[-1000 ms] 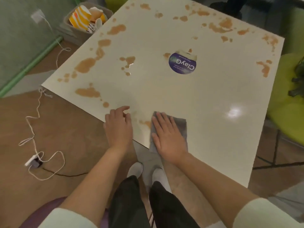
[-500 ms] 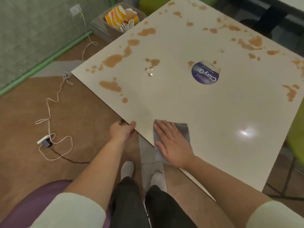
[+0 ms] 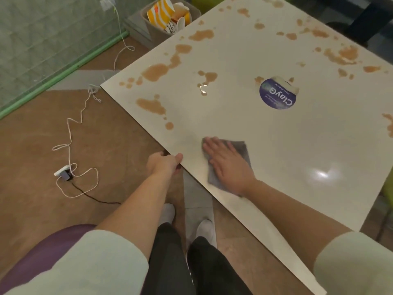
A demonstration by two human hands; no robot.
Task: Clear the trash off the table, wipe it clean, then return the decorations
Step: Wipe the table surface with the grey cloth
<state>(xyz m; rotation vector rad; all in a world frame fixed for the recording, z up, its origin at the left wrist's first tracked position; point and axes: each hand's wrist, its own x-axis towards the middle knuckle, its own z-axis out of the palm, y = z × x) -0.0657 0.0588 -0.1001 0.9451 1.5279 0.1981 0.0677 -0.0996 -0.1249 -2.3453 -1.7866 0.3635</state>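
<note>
right hand [image 3: 228, 165] flat, fingers straight, pressing grey cloth [image 3: 238, 155] onto worktop [image 3: 276, 145]; left hand [image 3: 163, 165] just beside, gripping worktop edge.

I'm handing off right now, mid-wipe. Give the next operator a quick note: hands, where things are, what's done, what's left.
Left hand grips the near table edge, thumb on top.
Right hand lies flat on the grey cloth, pressing it on the white table near that edge.
Trash sits in the bin beside the far corner.
Left: brown spills along the left side and far edge; the purple round sticker is peeling at its top. No decorations in view.
</note>
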